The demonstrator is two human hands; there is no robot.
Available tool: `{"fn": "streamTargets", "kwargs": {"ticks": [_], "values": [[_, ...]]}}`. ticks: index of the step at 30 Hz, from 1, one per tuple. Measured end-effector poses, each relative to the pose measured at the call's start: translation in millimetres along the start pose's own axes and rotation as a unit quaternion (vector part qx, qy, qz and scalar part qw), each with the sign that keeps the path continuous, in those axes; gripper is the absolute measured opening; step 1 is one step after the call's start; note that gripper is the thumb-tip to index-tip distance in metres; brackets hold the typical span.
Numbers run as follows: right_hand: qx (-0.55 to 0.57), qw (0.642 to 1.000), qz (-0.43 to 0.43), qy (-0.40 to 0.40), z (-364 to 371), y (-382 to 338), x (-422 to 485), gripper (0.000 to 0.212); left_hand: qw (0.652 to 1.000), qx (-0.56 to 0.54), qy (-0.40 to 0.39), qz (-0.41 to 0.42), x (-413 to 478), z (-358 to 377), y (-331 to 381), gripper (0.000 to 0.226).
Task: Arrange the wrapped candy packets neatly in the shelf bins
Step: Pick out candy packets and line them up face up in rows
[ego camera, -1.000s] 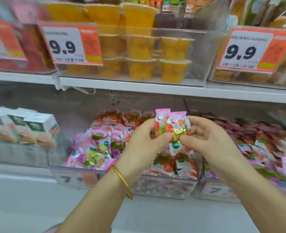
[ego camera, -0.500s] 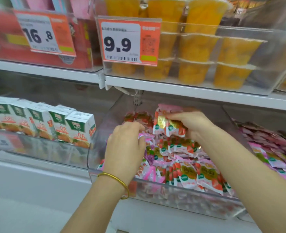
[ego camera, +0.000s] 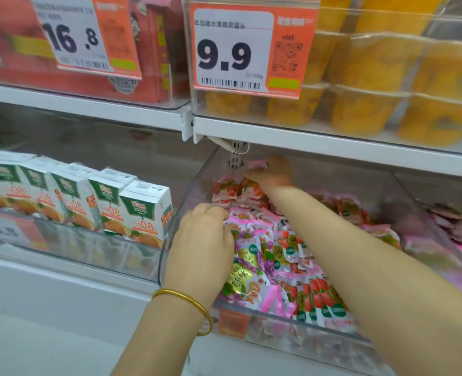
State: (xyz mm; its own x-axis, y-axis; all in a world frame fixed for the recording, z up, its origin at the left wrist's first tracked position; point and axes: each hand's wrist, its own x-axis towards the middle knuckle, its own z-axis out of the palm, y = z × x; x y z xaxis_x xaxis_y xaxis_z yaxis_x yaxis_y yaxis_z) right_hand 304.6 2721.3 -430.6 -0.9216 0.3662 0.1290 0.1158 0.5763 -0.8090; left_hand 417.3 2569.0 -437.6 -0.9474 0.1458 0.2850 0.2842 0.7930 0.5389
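A clear plastic bin (ego camera: 300, 337) on the lower shelf holds several pink and red wrapped candy packets (ego camera: 287, 256). My right hand (ego camera: 272, 173) reaches deep to the bin's back, fingers curled on pink candy packets (ego camera: 257, 164) above a standing row of red-and-white packets (ego camera: 227, 189). My left hand (ego camera: 202, 242), with a gold bangle on the wrist, lies over the packets near the bin's left wall, its fingers curled down among them; what they hold is hidden.
White juice cartons (ego camera: 143, 207) stand in the bin to the left. Another bin of pink packets (ego camera: 458, 226) sits to the right. The upper shelf (ego camera: 333, 145) hangs low over the bin, carrying yellow fruit cups (ego camera: 365, 109), red boxes and price tags (ego camera: 249, 47).
My right hand has carried the packets from in front of me to the back of the bin. My left hand let go of them and dropped onto the packets at the bin's left.
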Motion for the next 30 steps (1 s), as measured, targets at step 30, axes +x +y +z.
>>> {"fn": "streamTargets", "kwargs": {"ticks": [30], "values": [[-0.171,0.952,-0.008,-0.254,-25,3,-68,0.03,0.996,-0.053,-0.054,-0.038,-8,-3,1,0.032]]}}
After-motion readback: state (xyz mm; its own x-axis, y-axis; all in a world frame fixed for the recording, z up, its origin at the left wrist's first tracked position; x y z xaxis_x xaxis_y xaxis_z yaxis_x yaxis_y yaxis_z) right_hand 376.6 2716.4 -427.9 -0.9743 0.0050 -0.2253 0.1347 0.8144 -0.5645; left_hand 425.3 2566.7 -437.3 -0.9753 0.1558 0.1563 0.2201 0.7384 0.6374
